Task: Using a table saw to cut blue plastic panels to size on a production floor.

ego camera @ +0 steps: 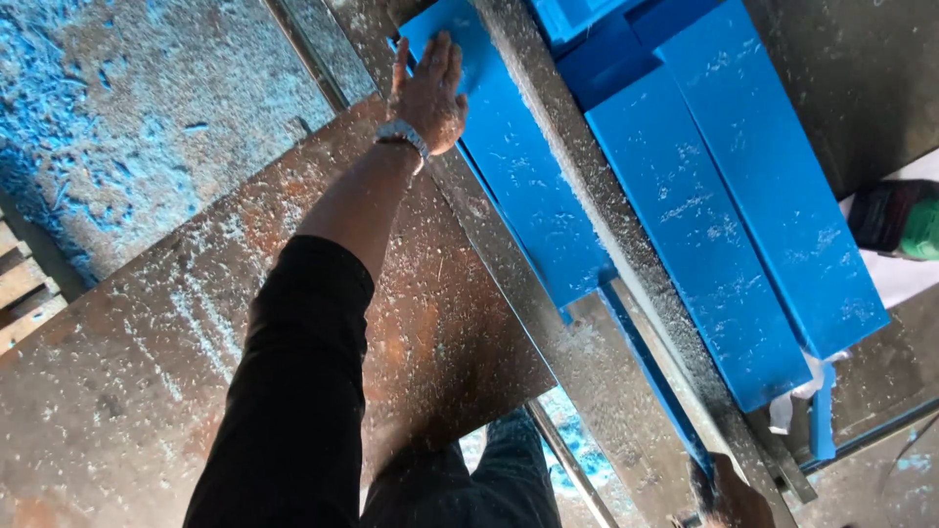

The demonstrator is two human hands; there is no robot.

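Nearest the lens, our black sleeve (293, 391) is running up to the left hand (428, 93), which we are pressing flat and unclenched, fingers spread, on 1 blue plastic slab (518, 166); it is grasping nothing. That slab is lying on the rusty metal table (147, 372), tight against the grey steel rail (587, 196). Beyond the rail, 2 longer blue slabs (724, 196) are resting side by side, touching. At the bottom edge our right hand (729, 494) is showing only in part, near the rail's end; we cannot tell its grip. Judging from the blue shavings (68, 117) dusting the table, cutting is already well under way, with 1 slab being positioned. No label or sign is showing; a red and green bundle (900, 220) is sitting at the right edge.
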